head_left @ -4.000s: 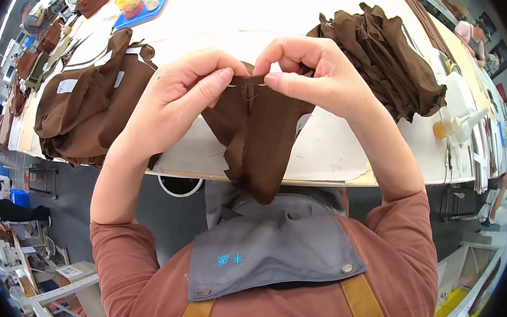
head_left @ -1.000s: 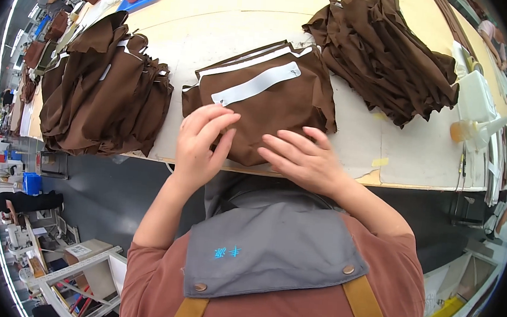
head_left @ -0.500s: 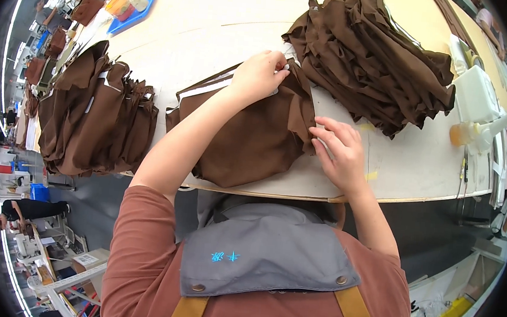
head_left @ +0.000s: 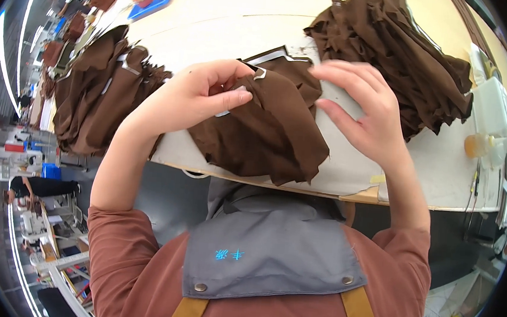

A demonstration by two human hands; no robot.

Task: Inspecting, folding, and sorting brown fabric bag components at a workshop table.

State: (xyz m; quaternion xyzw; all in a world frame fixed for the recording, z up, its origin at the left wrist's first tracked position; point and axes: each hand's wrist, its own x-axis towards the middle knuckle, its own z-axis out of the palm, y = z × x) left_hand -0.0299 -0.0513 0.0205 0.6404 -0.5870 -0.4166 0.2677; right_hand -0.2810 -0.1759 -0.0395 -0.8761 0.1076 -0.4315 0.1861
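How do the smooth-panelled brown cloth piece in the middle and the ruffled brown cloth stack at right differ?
Surface: the smooth-panelled brown cloth piece shows broad panels; the ruffled brown cloth stack shows many tight folds.
Position: the middle piece lies near the table's front edge; the right stack sits farther back.
Bulk: the middle piece looks smaller than the right stack.
Shared: brown cloth, with some white edging visible.
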